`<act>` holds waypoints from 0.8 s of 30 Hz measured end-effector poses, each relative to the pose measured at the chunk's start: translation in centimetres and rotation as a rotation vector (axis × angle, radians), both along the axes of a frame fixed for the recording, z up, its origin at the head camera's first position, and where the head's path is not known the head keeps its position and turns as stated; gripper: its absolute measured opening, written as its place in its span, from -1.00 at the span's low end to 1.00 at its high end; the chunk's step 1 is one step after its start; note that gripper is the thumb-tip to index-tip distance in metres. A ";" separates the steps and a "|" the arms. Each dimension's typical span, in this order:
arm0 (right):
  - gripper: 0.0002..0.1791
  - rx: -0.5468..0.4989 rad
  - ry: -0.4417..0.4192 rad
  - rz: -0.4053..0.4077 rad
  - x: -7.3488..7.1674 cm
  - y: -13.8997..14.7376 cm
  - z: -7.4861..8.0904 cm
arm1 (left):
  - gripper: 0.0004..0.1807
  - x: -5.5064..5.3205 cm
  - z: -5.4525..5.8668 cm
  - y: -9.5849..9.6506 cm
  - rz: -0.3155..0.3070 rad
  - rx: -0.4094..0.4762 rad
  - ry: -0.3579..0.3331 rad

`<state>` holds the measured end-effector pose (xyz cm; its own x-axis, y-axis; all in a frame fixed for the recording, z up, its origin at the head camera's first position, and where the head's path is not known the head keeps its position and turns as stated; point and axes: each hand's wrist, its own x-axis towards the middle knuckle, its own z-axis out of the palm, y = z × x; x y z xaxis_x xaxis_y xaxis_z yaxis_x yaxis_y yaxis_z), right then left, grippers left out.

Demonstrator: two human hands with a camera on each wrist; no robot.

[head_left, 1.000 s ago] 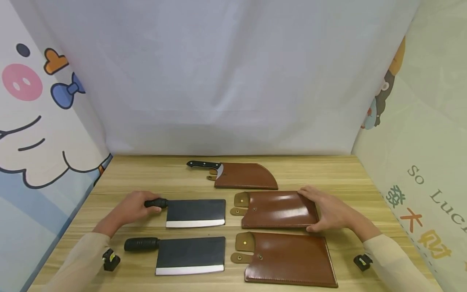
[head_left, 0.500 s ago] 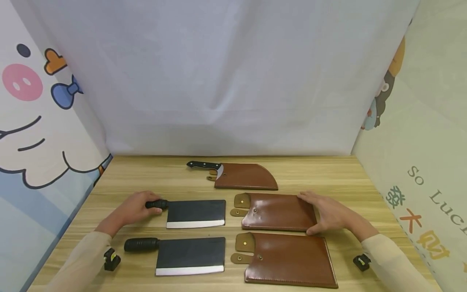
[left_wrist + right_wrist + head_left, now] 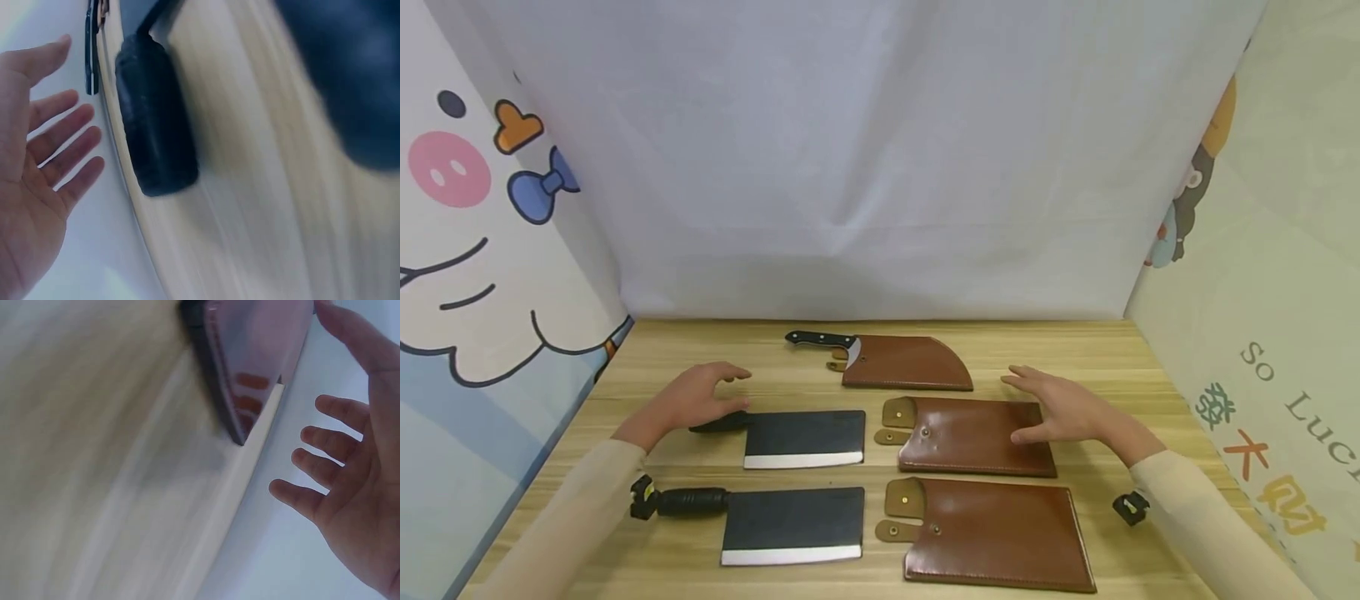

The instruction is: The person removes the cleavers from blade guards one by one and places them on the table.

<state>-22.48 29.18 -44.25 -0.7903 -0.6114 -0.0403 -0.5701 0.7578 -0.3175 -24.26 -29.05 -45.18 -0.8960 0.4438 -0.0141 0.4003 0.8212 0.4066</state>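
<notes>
My left hand [image 3: 700, 396] hovers with spread fingers over the black handle [image 3: 156, 119] of the middle cleaver [image 3: 805, 433], covering part of that handle in the head view. That cleaver lies flat, its dark blade pointing right. My right hand [image 3: 1060, 407] is raised, fingers extended, over the right end of the middle brown leather sheath [image 3: 977, 437]. In the right wrist view, the fingers are reflected in the glossy sheath [image 3: 262, 337]. Neither hand holds anything. The sheath has a tan snap flap and strap at its left end.
Nearer the front edge lie a second cleaver [image 3: 793, 525] and a second brown sheath [image 3: 1000, 533]. At the back, a knife with a riveted black handle [image 3: 820, 339] sits inside a curved brown sheath [image 3: 910, 362]. A white cloth [image 3: 865, 167] hangs behind the table.
My left hand has let go of the cleaver's handle and risen away from the front edge. My right hand has released the middle sheath and lifted too.
</notes>
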 end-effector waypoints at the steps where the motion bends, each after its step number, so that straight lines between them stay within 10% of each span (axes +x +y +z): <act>1: 0.03 -0.001 0.003 -0.003 -0.2 -0.3 0.1 | -0.43 -0.3 0.1 0.3 0.007 0.010 -0.002; 24: 0.05 -0.063 0.067 -0.117 -5.8 -7.1 -1.4 | -0.21 -6.6 -0.9 6.5 0.083 0.114 0.064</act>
<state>-28.27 22.04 -45.64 -0.8558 -0.5148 0.0506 -0.5007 0.8000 -0.3305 -30.88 -22.58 -46.10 -0.9270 0.3640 0.0908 0.3615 0.8022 0.4752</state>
